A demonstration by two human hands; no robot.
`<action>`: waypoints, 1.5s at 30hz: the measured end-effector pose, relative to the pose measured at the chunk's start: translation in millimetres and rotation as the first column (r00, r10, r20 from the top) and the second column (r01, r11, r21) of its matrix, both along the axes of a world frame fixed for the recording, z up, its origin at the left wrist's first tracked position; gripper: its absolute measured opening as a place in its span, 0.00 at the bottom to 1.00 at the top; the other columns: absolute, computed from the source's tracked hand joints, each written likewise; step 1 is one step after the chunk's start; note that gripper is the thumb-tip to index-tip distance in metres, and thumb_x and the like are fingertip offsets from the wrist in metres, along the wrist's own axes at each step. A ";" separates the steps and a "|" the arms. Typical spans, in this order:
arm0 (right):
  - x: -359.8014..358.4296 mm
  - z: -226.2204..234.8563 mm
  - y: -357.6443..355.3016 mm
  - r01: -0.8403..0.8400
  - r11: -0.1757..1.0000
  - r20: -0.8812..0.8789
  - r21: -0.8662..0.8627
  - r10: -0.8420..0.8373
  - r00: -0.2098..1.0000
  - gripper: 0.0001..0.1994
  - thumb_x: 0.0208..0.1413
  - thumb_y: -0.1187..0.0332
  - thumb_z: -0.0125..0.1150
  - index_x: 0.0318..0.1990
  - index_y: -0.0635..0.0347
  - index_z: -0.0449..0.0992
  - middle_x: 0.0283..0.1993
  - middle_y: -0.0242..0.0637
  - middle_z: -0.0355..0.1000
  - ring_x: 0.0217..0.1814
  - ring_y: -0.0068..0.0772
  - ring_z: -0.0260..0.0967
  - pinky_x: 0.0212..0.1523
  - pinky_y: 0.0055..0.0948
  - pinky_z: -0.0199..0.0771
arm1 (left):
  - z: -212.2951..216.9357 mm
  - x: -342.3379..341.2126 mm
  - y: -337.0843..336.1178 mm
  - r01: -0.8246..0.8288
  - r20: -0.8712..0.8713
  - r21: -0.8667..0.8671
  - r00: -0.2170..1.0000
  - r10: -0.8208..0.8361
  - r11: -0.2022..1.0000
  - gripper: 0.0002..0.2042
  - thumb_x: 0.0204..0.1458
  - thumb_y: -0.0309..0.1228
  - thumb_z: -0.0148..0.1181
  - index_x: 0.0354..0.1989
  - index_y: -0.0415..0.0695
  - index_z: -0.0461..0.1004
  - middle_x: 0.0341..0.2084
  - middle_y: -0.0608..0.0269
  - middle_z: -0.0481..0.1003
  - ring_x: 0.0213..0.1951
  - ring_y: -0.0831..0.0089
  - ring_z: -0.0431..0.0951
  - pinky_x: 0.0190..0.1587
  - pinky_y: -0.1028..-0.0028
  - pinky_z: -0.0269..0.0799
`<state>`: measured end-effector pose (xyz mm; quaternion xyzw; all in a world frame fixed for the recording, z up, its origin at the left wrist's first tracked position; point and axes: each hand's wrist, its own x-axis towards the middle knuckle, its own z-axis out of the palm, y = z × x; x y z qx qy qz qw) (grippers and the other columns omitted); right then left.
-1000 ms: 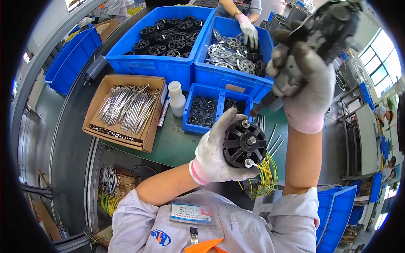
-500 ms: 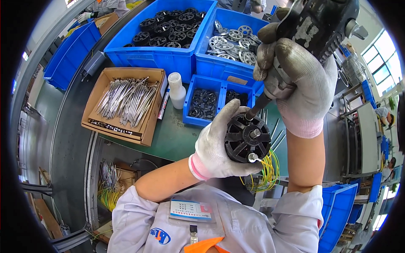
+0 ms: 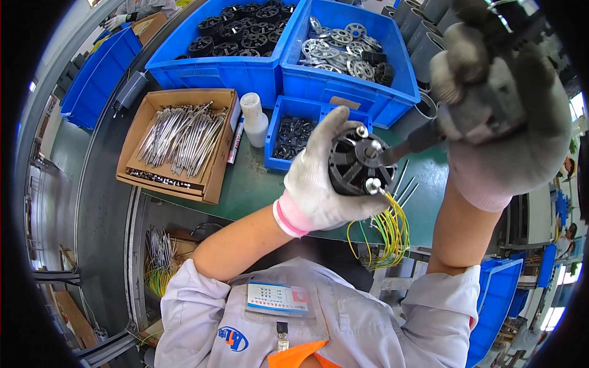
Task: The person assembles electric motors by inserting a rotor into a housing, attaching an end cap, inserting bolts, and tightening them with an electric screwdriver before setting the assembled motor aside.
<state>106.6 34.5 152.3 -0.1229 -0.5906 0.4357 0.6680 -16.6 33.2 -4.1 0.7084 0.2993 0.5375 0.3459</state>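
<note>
Fingers of the left hand (image 3: 319, 184) clasp the black motor part (image 3: 359, 162); right hand (image 3: 503, 116) grips the power screwdriver (image 3: 485, 86) above open green bench (image 3: 245, 184).

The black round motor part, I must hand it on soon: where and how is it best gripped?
Probably by the black round motor part's rim, from its left or underside, as the left hand does. The upper face carries bolts, and yellow wires hang from the right.

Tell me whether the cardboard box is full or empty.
Partly full: the open cardboard box holds a loose heap of long metal bolts, with bare bottom showing near its front edge.
</note>
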 end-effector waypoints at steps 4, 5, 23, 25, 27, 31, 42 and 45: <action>-7.0 -23.1 -7.3 0.186 0.979 0.266 -0.088 -0.157 0.951 0.27 0.56 0.58 0.46 0.53 0.76 0.61 0.34 0.42 0.62 0.26 0.27 0.57 0.22 0.19 0.56 | 4.1 -4.0 12.6 0.013 -0.034 -0.073 0.999 -0.016 0.997 0.54 0.21 0.42 0.76 0.61 0.34 0.52 0.49 0.47 0.68 0.50 0.59 0.71 0.53 0.67 0.66; -4.6 -25.6 -3.0 0.173 0.982 0.244 -0.080 -0.149 0.958 0.26 0.56 0.59 0.47 0.53 0.76 0.61 0.35 0.43 0.63 0.28 0.28 0.59 0.23 0.19 0.58 | 6.0 -4.0 11.7 0.001 -0.040 -0.100 0.999 -0.005 0.995 0.54 0.21 0.42 0.76 0.61 0.34 0.52 0.49 0.47 0.68 0.50 0.59 0.71 0.53 0.67 0.66; 7.3 -33.2 37.2 0.027 0.994 -0.005 -0.108 -0.027 1.000 0.14 0.59 0.72 0.49 0.49 0.75 0.65 0.40 0.49 0.71 0.44 0.32 0.72 0.41 0.24 0.77 | 0.4 8.1 26.6 0.085 0.148 -0.309 0.988 -0.040 0.947 0.53 0.23 0.42 0.76 0.60 0.31 0.53 0.47 0.49 0.70 0.50 0.60 0.72 0.55 0.67 0.65; 12.8 -37.4 40.1 0.044 0.993 0.004 -0.108 -0.044 0.999 0.15 0.59 0.72 0.49 0.49 0.75 0.65 0.41 0.49 0.71 0.44 0.32 0.72 0.41 0.24 0.77 | 1.5 8.5 28.1 0.058 0.142 -0.270 0.990 -0.020 0.961 0.53 0.23 0.42 0.76 0.60 0.31 0.53 0.47 0.47 0.70 0.49 0.60 0.72 0.55 0.67 0.66; 17.6 -42.1 41.7 0.070 0.992 0.025 -0.101 -0.068 0.997 0.16 0.59 0.70 0.49 0.49 0.75 0.65 0.41 0.49 0.71 0.44 0.32 0.71 0.42 0.25 0.76 | 2.0 8.3 28.5 0.056 0.134 -0.264 0.991 -0.020 0.963 0.54 0.22 0.43 0.77 0.60 0.31 0.53 0.47 0.47 0.70 0.49 0.59 0.72 0.55 0.67 0.66; 27.4 -53.1 49.3 0.127 0.988 0.070 -0.089 -0.121 0.990 0.19 0.58 0.66 0.49 0.50 0.75 0.65 0.43 0.48 0.70 0.46 0.33 0.70 0.43 0.25 0.74 | -3.8 9.2 33.6 0.065 0.162 -0.251 0.987 -0.024 0.966 0.54 0.21 0.45 0.77 0.60 0.31 0.54 0.46 0.47 0.70 0.50 0.59 0.72 0.54 0.67 0.66; 66.8 -78.8 64.2 0.273 0.961 0.190 -0.032 -0.263 0.946 0.26 0.57 0.57 0.50 0.53 0.73 0.64 0.47 0.48 0.69 0.48 0.35 0.68 0.46 0.27 0.70 | -4.3 9.8 39.8 0.096 0.164 -0.261 0.985 -0.054 0.961 0.56 0.20 0.45 0.78 0.60 0.30 0.53 0.47 0.47 0.70 0.49 0.60 0.73 0.55 0.68 0.66; 68.4 -86.1 65.1 0.306 0.952 0.221 -0.012 -0.296 0.929 0.28 0.57 0.54 0.50 0.53 0.73 0.64 0.48 0.48 0.69 0.49 0.35 0.68 0.47 0.28 0.69 | -1.5 8.1 39.0 0.074 0.133 -0.244 0.990 -0.042 0.967 0.55 0.20 0.45 0.78 0.59 0.30 0.54 0.47 0.47 0.71 0.49 0.61 0.73 0.55 0.69 0.66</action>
